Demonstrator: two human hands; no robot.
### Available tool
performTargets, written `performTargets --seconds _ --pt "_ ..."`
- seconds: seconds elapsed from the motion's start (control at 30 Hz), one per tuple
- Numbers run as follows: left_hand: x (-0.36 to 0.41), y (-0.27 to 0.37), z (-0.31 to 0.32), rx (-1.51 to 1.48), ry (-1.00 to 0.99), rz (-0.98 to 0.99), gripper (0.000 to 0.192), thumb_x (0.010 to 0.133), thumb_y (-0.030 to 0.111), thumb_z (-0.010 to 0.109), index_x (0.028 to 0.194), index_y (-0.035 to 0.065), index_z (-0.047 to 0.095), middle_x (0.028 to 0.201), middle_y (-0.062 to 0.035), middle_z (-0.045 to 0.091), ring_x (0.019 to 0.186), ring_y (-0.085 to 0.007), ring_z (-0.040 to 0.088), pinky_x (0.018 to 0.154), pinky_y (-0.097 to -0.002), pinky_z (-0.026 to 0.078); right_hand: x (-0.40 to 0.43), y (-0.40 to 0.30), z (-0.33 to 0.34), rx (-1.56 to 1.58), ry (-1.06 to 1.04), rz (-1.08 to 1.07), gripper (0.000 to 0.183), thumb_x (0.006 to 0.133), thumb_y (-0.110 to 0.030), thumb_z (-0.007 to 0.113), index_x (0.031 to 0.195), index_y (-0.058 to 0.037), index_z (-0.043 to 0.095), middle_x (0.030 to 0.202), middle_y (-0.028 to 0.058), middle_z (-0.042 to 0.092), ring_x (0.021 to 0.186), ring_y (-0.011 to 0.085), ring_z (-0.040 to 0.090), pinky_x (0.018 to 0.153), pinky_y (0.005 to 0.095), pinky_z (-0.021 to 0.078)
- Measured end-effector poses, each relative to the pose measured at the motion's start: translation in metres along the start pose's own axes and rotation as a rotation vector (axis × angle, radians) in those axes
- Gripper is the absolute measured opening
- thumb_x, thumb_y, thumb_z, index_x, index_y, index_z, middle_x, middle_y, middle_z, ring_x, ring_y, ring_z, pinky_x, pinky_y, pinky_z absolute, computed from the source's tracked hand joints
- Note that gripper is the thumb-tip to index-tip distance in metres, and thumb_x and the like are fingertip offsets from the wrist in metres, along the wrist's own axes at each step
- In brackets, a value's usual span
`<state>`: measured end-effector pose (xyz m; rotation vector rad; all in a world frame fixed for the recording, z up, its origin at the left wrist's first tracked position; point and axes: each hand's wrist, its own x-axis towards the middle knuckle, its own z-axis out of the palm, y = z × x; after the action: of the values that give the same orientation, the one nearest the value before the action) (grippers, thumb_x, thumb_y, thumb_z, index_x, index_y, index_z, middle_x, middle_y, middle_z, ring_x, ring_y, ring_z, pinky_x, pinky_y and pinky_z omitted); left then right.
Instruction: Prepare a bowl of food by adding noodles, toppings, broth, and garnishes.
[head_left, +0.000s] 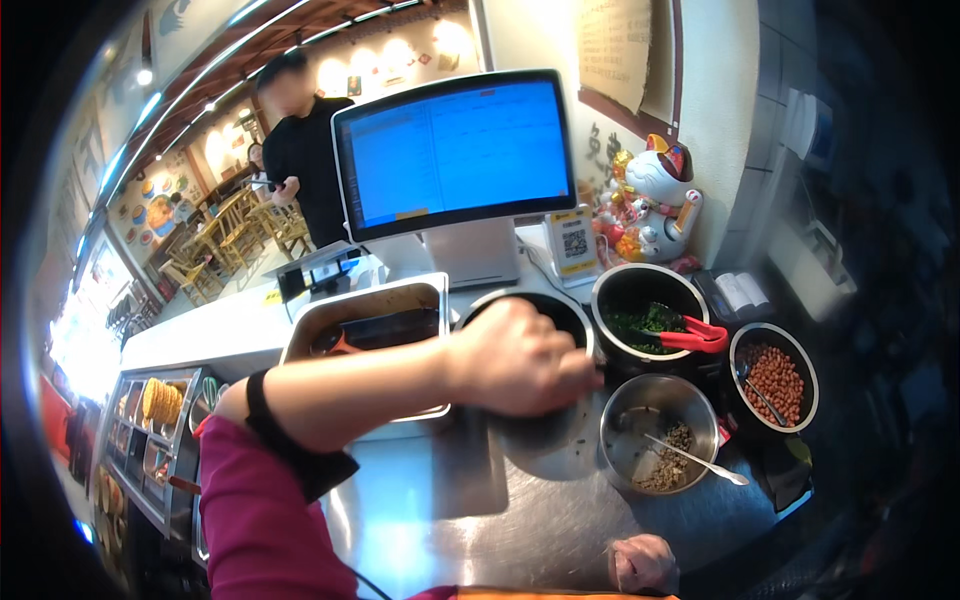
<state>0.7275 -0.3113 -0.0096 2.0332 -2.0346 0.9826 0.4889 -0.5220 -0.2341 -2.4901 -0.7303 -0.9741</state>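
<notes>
My left hand (521, 356) reaches across from the left and hangs over a round dark bowl (559, 304), covering most of it. Its fingers are curled and slightly blurred; whether anything is inside them is hidden. Low in the view, my right hand (643, 562) is near the front of the steel counter (480, 532), only partly visible, its fingers bunched. Between the hands and to the right stands a steel bowl (622, 457) of brown crumbly topping (667, 465) with a metal spoon (705, 459). Behind my left forearm sits a rectangular steel pan (444, 300) of dark sauce with an orange-red utensil (341, 343).
A black bowl of chopped greens (645, 326) holds red-handled tongs (697, 335). Peanuts (776, 379) fill another bowl at right. A monitor (457, 150), a code stand (574, 244) and a lucky cat figurine (660, 195) line the back. Someone (300, 165) stands beyond the counter.
</notes>
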Motion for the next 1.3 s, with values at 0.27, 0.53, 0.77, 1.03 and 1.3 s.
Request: performTargets --seconds 0.27,0.53,0.77,1.03,1.3 --pt "-0.075 0.079 -0.067 0.013 -0.088 -0.375 0.021 0.071 0.014 0.065 0.056 0.0101 0.05 0.044 0.0011 0.044 0.036 -0.0126 0.046 0.033 -0.0259 0.033 -0.002 0.003 0.017 0.423 0.024 0.249 0.018 0.065 0.0 0.063 0.083 -0.0035 0.062 0.073 0.0058 0.063 0.067 0.0231 0.058 0.062 0.0314 0.0481" --pt "-0.118 0.03 -0.05 0.183 -0.016 -0.922 0.017 0.078 0.02 0.061 0.087 0.0071 0.054 0.083 -0.0087 0.062 0.062 -0.0229 0.062 0.052 -0.0302 0.049 0.024 -0.018 0.033 0.546 -0.069 0.01 0.017 0.066 0.0 0.063 0.083 -0.0022 0.062 0.073 0.0063 0.062 0.067 0.0215 0.059 0.061 0.0304 0.0476" --pt "-0.128 -0.076 0.016 0.288 -0.147 -1.141 0.045 0.08 0.045 0.054 0.098 0.0054 0.042 0.131 -0.03 0.031 0.08 -0.0391 0.06 0.063 -0.041 0.05 0.017 -0.026 0.061 0.689 -0.139 -0.123 0.018 0.067 -0.001 0.062 0.085 -0.0002 0.063 0.074 0.0063 0.063 0.066 0.0209 0.061 0.062 0.0288 0.0478" --pt "-0.128 -0.126 0.046 0.359 -0.195 -1.193 0.049 0.081 0.049 0.051 0.095 0.0033 0.042 0.131 -0.0312 0.028 0.083 -0.0402 0.06 0.068 -0.043 0.05 0.015 -0.025 0.057 0.688 -0.134 -0.015 0.022 0.065 0.001 0.065 0.087 -0.0007 0.062 0.078 0.006 0.063 0.071 0.0199 0.061 0.065 0.0283 0.0486" --pt "-0.104 -0.048 0.009 0.168 -0.033 -1.04 0.031 0.082 0.036 0.056 0.089 0.0083 0.045 0.08 -0.0126 0.061 0.063 -0.0316 0.06 0.054 -0.0388 0.046 0.01 -0.021 0.058 0.72 -0.142 -0.005 0.024 0.064 0.001 0.066 0.088 -0.0014 0.063 0.078 0.006 0.063 0.071 0.0196 0.06 0.065 0.0284 0.0485"
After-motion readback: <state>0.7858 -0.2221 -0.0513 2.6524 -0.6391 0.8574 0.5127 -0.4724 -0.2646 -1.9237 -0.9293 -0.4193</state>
